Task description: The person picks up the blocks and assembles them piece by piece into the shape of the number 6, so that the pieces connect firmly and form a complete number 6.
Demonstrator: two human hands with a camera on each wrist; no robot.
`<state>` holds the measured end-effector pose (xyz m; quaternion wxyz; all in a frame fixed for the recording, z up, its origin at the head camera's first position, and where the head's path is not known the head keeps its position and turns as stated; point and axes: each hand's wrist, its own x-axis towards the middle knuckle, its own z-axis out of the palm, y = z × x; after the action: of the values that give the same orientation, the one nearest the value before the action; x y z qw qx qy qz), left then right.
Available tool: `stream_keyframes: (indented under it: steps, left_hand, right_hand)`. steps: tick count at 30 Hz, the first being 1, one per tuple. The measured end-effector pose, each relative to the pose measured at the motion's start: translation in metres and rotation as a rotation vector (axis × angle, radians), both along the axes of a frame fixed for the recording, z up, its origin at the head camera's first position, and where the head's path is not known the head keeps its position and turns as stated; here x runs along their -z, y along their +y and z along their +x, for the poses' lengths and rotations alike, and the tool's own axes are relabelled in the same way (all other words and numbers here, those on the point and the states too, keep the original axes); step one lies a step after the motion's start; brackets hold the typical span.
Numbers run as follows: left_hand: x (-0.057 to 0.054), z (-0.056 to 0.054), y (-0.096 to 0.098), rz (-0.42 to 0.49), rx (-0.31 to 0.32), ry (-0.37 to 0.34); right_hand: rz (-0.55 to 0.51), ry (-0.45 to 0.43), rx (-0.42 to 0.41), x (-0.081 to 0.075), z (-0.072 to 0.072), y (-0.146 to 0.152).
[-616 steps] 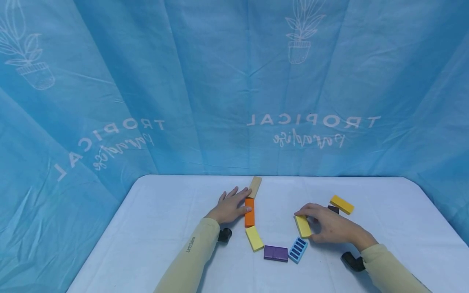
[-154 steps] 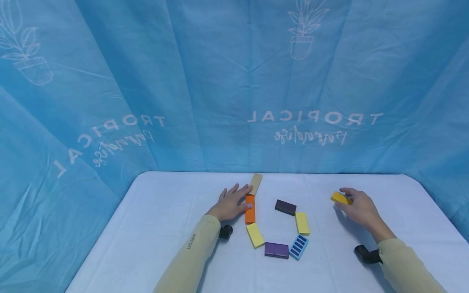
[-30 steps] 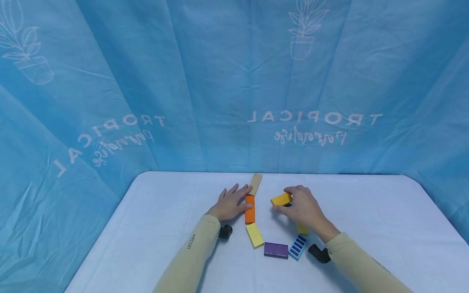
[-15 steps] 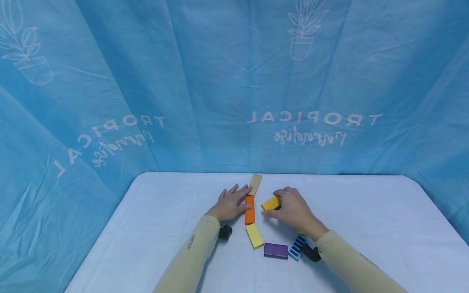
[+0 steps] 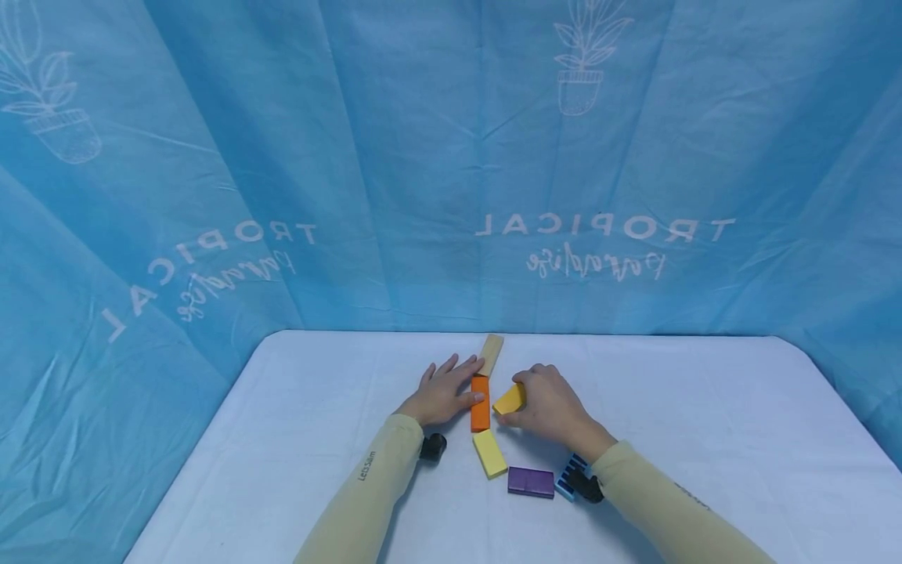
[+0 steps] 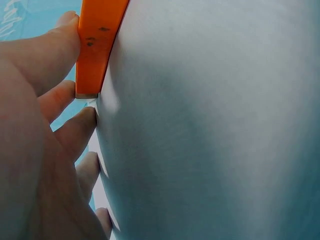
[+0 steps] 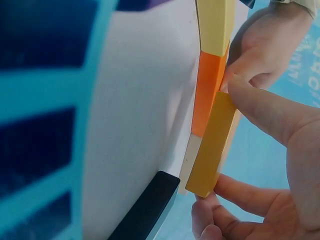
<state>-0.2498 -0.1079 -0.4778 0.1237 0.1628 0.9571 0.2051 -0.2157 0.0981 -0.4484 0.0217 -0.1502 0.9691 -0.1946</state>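
My right hand (image 5: 553, 407) pinches a golden-yellow block (image 5: 510, 399) between thumb and fingers, just right of the orange block (image 5: 480, 403). In the right wrist view the golden-yellow block (image 7: 212, 145) is held in front of the orange one. My left hand (image 5: 440, 395) lies with fingers spread; its thumb touches the orange block and its index fingertip reaches the plain wooden block (image 5: 491, 354) behind. The left wrist view shows the thumb along the side of the orange block (image 6: 97, 50). A black block (image 7: 147, 207) shows in the right wrist view; my right hand hides it from the head view.
A pale yellow block (image 5: 489, 454), a purple block (image 5: 531, 482) and a blue block with dark bars (image 5: 566, 478) continue the curve toward the front. My right forearm covers another pale yellow block. White cloth (image 5: 282, 439) covers the table; a blue curtain (image 5: 423, 157) hangs behind.
Earlier, the black block was set at the back of the curve. My right hand then took the golden-yellow block from the far right and carried it left, close to the orange block. My left hand stayed put.
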Motion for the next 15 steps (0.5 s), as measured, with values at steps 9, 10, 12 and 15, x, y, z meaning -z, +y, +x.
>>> stream_keyframes:
  steps: [9, 10, 12, 15]
  left_hand:
    - [0.0011, -0.0018, -0.0003, 0.003, 0.01, 0.001]
    - [0.0014, -0.002, -0.0005, 0.005, 0.012, 0.001]
    - [0.0019, -0.0022, -0.0008, 0.005, 0.014, 0.002]
    - [0.0024, -0.0022, -0.0013, 0.006, 0.015, 0.0]
  right_hand:
    - [0.029, 0.019, -0.041, 0.0027, -0.0007, -0.0014]
    - [0.035, 0.019, -0.045, 0.0027, -0.001, -0.0016]
    - [0.046, 0.02, -0.055, 0.0025, -0.0014, -0.0022]
    - [0.069, 0.019, -0.069, 0.0021, -0.0021, -0.0039]
